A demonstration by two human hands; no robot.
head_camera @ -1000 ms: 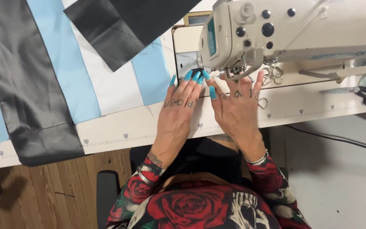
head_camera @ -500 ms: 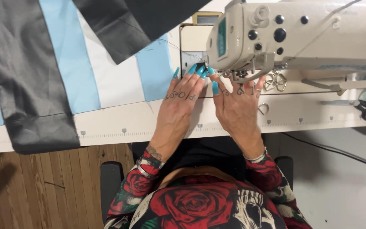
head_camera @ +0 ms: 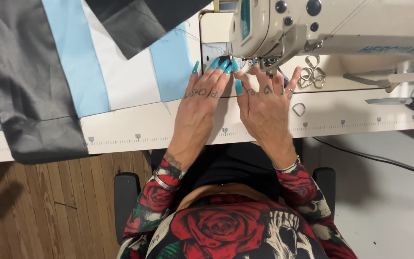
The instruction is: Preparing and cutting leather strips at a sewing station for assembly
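Fabric (head_camera: 173, 62) seemingly under both hands' (head_camera: 202, 98) fingertips (head_camera: 215, 62)

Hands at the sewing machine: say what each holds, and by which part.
Neither clearly grips anything. Left hand and right hand lie flat on the table, fingertips at the needle; what lies beneath them cannot be told.

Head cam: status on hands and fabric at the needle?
Left hand and right hand flat by the presser foot, fingers on a small dark piece. Striped fabric lies left. Metal rings nearby, not obstructing.
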